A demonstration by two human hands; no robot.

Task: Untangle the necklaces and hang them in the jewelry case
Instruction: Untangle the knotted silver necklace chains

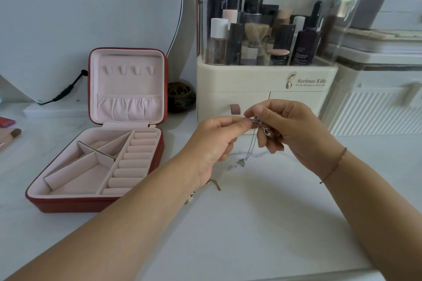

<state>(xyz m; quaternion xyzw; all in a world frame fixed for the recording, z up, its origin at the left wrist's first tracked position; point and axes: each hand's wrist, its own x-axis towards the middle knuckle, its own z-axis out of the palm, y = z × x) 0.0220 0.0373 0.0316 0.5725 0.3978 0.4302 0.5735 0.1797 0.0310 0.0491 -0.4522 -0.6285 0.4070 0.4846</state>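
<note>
Both hands are raised above the white table and hold a silver necklace [250,150] between them. My left hand [217,143] pinches the chain near its top. My right hand [287,130] grips the bunched part with a small pendant. The chain's loose end hangs down and trails on the table. A gold necklace [214,183] lies on the table, partly hidden under my left wrist. The red jewelry case [96,203] stands open at the left, its pink lid upright with several small hooks [129,70] that carry nothing.
A cream cosmetics organizer [265,91] with bottles under a clear cover stands right behind my hands. A mirror [91,18] leans at the back left, and a dark round pot [181,96] sits beside the case. A makeup brush [13,134] lies at the far left edge.
</note>
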